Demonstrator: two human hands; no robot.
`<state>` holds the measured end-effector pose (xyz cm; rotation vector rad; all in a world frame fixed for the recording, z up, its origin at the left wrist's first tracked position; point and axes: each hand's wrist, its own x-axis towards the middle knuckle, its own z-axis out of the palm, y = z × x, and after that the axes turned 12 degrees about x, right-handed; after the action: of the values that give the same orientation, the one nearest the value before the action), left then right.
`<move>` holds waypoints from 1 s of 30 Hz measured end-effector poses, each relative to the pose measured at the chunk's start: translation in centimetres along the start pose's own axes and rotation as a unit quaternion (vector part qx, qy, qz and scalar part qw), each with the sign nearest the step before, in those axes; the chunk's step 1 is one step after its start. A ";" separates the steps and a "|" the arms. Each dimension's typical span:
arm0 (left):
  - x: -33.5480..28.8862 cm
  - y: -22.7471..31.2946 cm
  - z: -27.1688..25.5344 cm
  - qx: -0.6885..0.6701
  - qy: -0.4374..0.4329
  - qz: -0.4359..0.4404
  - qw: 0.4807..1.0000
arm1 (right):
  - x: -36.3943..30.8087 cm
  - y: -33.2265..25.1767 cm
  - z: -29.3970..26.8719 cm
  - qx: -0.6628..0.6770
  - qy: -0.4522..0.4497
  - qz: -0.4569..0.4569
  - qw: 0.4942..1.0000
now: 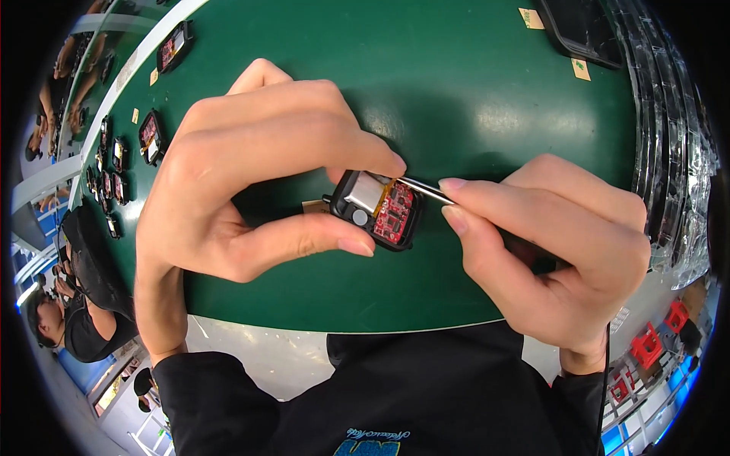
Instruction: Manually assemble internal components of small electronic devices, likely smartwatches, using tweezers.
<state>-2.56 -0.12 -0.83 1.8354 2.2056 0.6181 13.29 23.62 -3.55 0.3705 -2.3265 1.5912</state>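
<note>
My left hand pinches a small black device housing by its edges, thumb below and index finger above, just over the green table. Inside the open housing sit a silvery battery pouch, a small round grey disc and a red circuit board. An amber strip runs between battery and board. My right hand is closed on slim metal tweezers, held between thumb and index finger. Their tip reaches the housing's upper edge, beside my left index fingertip; whether it grips anything is too small to tell.
More open housings lie on the green table at left, one at the far left and another nearer. A black tray stands far right, beside stacked clear plastic trays. A co-worker sits at left.
</note>
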 end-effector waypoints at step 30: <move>-0.3 0.9 -0.1 -0.022 0.022 -0.065 0.997 | -1.4 0.3 1.0 -0.052 0.031 -0.106 0.992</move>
<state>-1.75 -0.32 -0.42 1.6577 2.2969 0.6807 14.40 22.82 -4.66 0.5184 -2.2295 1.3564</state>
